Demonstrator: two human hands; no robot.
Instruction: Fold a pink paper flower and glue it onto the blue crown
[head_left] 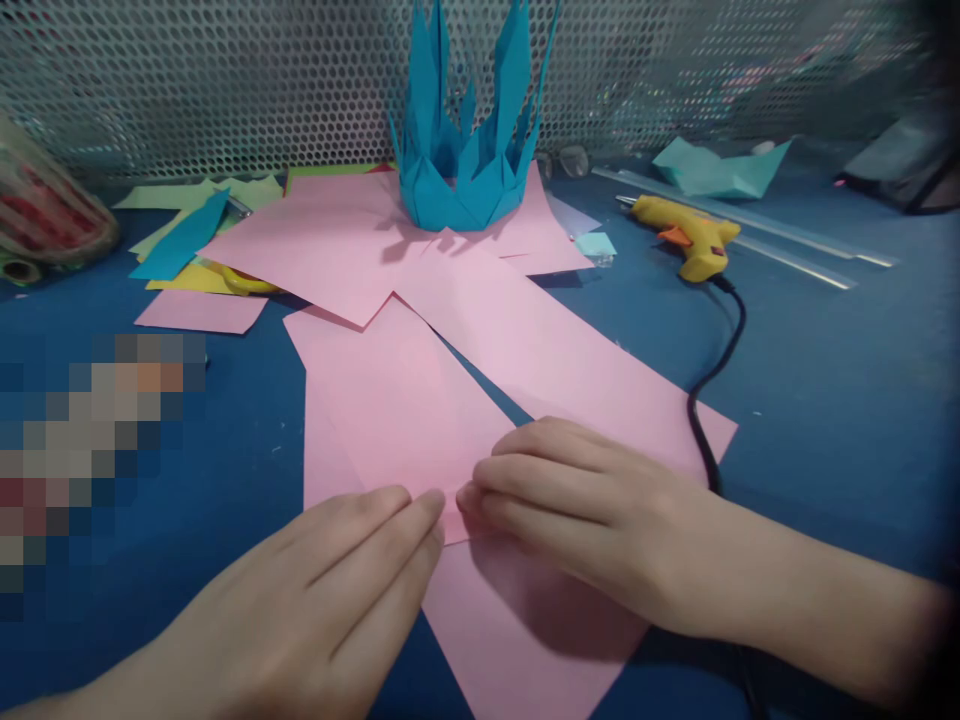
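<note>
A sheet of pink paper (405,420) lies in front of me, its near edge turned over in a narrow fold. My left hand (337,590) grips the left part of that fold, fingers pressed together. Close by, my right hand (585,510) pinches the same edge, its thumb tucked out of sight beneath the fingers. A small stretch of the fold shows between the two hands. More pink sheets lie under and beside it, one pink sheet (600,350) reaching to the right and another pink sheet (525,640) below the hands.
A blue folded-paper crown (465,180) stands on pink sheets at the back. To the right lie a yellow glue gun (694,235) with a black cord (701,400) and clear glue sticks (795,240). Paper scraps (180,240) and a jar (52,200) sit left, before a perforated metal panel (262,90).
</note>
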